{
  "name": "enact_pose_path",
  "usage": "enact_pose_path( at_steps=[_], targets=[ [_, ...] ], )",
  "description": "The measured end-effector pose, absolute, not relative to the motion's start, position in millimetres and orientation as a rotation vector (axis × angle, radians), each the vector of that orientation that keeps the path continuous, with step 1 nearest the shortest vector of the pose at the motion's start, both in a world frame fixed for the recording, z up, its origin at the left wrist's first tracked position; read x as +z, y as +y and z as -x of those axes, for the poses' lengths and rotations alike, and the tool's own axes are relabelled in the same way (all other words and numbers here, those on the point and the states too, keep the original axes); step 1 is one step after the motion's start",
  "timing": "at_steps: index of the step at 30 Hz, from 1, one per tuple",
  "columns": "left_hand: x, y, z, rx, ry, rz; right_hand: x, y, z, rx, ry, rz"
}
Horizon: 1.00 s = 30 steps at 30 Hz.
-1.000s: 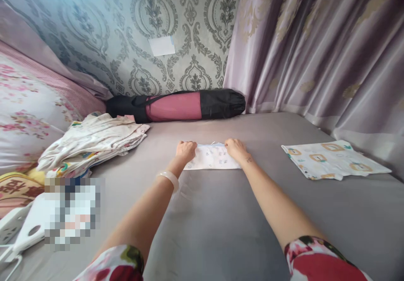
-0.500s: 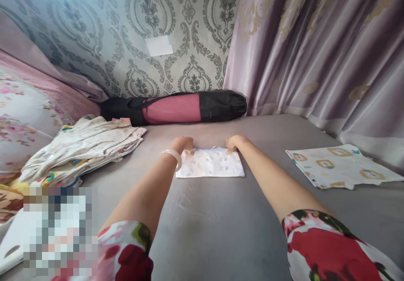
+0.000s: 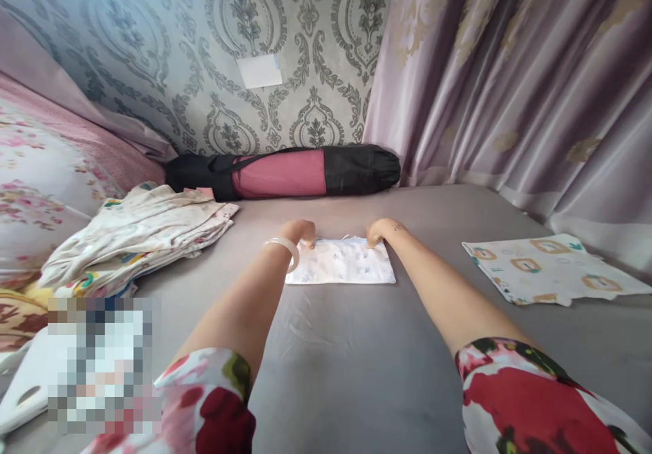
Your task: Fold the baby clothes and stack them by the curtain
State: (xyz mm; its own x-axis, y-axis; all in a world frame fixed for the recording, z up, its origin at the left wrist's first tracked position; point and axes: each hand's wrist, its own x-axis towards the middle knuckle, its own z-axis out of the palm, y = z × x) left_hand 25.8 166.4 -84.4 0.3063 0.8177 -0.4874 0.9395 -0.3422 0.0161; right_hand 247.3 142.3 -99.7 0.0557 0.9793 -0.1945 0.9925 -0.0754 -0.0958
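A folded white cloth [image 3: 343, 264] with small faint grey-blue prints lies flat on the grey bed sheet [image 3: 326, 359], its long side across my view. At its far left corner my left hand [image 3: 301, 232] is closed on the edge, thumb on top; a pale bangle circles that wrist. My right hand [image 3: 377, 232] pinches the far right corner in the same way. The fingers under the cloth's far edge are mostly hidden. To the right lies a flat white cloth [image 3: 555, 268] with orange animal prints, apart from my hands.
A heap of light printed clothes [image 3: 147, 230] lies at the left beside a floral pillow [image 3: 35, 175]. Along the patterned wall rests a black and pink rolled-mat bag [image 3: 280, 172]. A purple curtain [image 3: 509, 80] hangs at the right. A white object [image 3: 35, 379] sits at the lower left.
Both hands keep their hold on the far corners of the folded cloth, which lies almost the same. The view has shifted very slightly.
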Motion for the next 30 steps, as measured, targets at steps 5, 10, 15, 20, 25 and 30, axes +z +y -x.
enact_pose_path(
  at_steps=[5,10,15,20,25,30],
  targets=[
    [-90,134,-21,-0.375,1.694,-2.331,-97,109,-244,-0.457,2.032,-2.11],
    [-95,101,-11,-0.144,1.75,-2.402,-101,68,-250,-0.358,2.257,-2.205],
    [-79,91,2,0.005,1.724,-2.427,-90,52,-261,-0.373,2.4,-2.258],
    [-45,94,16,0.036,1.572,-2.414,-62,51,-271,-0.421,2.549,-2.21],
    [-21,98,32,0.113,1.328,-2.33,-38,51,-283,-0.668,2.665,-2.037],
    [-9,101,40,0.431,1.102,-2.296,-29,50,-289,-0.591,2.817,-2.048]
  ],
)
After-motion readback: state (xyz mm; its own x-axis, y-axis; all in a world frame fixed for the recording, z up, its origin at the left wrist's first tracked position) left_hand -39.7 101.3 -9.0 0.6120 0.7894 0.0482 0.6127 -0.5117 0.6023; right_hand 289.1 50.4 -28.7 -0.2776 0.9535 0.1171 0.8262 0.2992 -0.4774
